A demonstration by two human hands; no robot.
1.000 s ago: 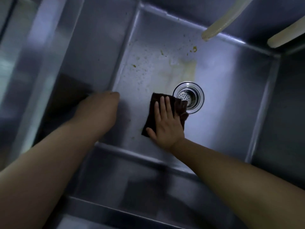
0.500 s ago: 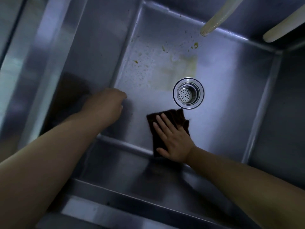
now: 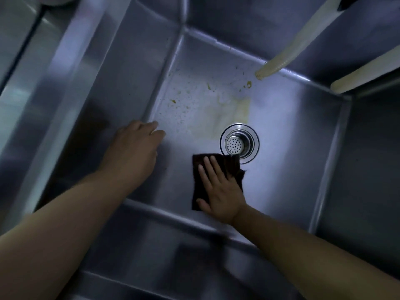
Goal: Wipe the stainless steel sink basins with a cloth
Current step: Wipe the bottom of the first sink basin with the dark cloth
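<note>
- I see my right hand (image 3: 220, 191) laid flat, fingers spread, palm down on the dark brown square cloth (image 3: 198, 182), pressing it onto the floor of the stainless steel sink basin (image 3: 287, 152).
- The cloth lies on the near half of the basin floor; its far right corner touches or overlaps the rim of the round perforated metal drain strainer (image 3: 239, 143).
- My left hand (image 3: 132, 152) holds nothing; its fingers are loosely curled and reach toward the basin's left wall. I cannot tell whether the fingertips touch the steel.
- A yellowish stain patch (image 3: 229, 113) sits on the floor just beyond the drain, with small brownish specks (image 3: 184, 105) scattered toward the far left corner.
- A pale ribbed hose (image 3: 290, 48) hangs into the basin from the upper right, its open end above the far edge of the floor.
- A second pale tube (image 3: 365, 72) lies farther right, near the basin's right corner.
</note>
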